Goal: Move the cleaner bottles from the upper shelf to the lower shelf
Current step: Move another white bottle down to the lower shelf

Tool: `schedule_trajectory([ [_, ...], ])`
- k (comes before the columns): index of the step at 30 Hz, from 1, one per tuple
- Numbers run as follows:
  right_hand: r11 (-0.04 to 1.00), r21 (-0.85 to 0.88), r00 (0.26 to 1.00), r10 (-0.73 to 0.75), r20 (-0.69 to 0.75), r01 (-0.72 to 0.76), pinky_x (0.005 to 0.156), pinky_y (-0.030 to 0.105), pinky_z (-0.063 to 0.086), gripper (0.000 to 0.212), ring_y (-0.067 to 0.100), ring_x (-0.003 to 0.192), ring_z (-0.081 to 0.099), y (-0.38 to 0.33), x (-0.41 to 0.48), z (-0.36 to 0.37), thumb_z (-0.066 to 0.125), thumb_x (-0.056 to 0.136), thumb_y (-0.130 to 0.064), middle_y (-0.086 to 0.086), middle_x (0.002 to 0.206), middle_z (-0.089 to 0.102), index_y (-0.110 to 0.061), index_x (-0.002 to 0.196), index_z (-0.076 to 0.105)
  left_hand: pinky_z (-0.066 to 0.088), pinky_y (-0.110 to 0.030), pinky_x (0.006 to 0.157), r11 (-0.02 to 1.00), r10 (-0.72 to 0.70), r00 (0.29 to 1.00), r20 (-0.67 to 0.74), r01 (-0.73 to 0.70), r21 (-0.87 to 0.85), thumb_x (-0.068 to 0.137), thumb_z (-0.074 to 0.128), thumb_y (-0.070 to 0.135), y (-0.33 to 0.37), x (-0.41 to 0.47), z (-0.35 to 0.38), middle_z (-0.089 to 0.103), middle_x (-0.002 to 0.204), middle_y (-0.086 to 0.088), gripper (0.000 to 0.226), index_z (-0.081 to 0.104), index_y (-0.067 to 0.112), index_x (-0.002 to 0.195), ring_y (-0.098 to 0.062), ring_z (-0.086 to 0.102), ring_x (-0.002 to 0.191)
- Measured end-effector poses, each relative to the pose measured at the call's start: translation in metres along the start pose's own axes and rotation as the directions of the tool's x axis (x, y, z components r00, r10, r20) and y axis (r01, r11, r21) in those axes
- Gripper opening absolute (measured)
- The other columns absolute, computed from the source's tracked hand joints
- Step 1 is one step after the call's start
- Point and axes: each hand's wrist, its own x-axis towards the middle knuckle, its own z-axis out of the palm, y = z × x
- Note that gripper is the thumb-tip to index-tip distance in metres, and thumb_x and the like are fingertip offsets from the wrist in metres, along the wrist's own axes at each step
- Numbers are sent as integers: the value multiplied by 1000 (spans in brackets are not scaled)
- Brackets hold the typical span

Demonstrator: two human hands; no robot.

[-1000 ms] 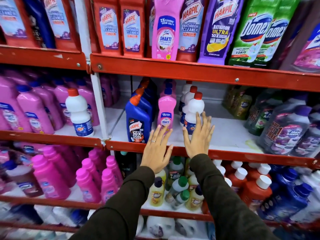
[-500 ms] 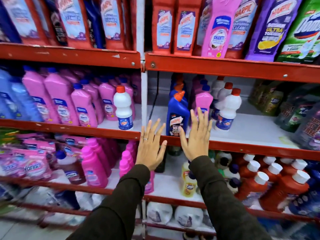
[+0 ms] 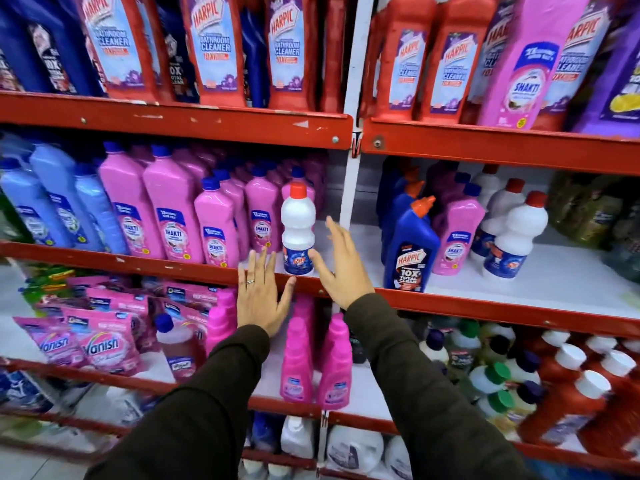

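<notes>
A white cleaner bottle with a red cap stands alone at the right end of the left bay's upper shelf, beside rows of pink bottles. My left hand is spread flat, fingers apart, just below and left of that bottle, over the red shelf edge. My right hand is also spread, close to the bottle's right side, not touching it. Neither hand holds anything. Below lies the lower shelf, where pink bottles stand upright.
A white upright post divides the two bays. The right bay holds a blue Harpic bottle, a pink bottle and white bottles. Vanish pouches lie on the lower left. Tall Harpic bottles fill the top shelf.
The view has swung left, and both hands have shifted from in front of the right bay's blue and pink bottles to either side of the lone white bottle in the left bay.
</notes>
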Motion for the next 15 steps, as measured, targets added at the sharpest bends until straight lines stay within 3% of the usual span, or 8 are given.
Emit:
schedule_trajectory([
  [3, 993, 69, 993, 90, 75, -95, 121, 32, 29, 73, 23, 147, 35, -8, 23, 18, 57, 100, -35, 13, 160, 35, -11, 159, 22, -1, -47, 133, 999, 27, 995, 100, -30, 29, 90, -2, 79, -13, 9, 1, 25, 171, -13, 105, 27, 8, 162, -29, 9, 163],
  [8, 878, 283, 922, 375, 96, -386, 114, 52, 43, 77, 36, 139, 48, -14, 57, 41, 70, 92, -31, 19, 152, 49, -7, 154, 31, 3, -43, 133, 998, 62, 983, 172, -56, -38, 92, 12, 72, -26, 11, 5, 29, 171, -6, 91, 28, 17, 162, -26, 11, 162],
  [12, 835, 351, 900, 432, 57, -423, 103, 52, 52, 60, 35, 120, 63, -12, 65, 51, 79, 83, -34, 16, 131, 67, -9, 133, 56, 3, -42, 133, 995, 88, 984, 157, -80, -59, 92, 14, 71, -29, 10, 7, 28, 171, -7, 90, 27, 16, 162, -25, 12, 162],
  [15, 810, 413, 895, 445, 30, -416, 98, 52, 56, 55, 33, 113, 67, -12, 67, 53, 84, 79, -32, 16, 124, 71, -7, 124, 64, 1, -42, 133, 996, 81, 982, 169, -74, -52, 92, 13, 72, -32, 11, 8, 25, 172, -7, 91, 23, 17, 164, -25, 11, 163],
])
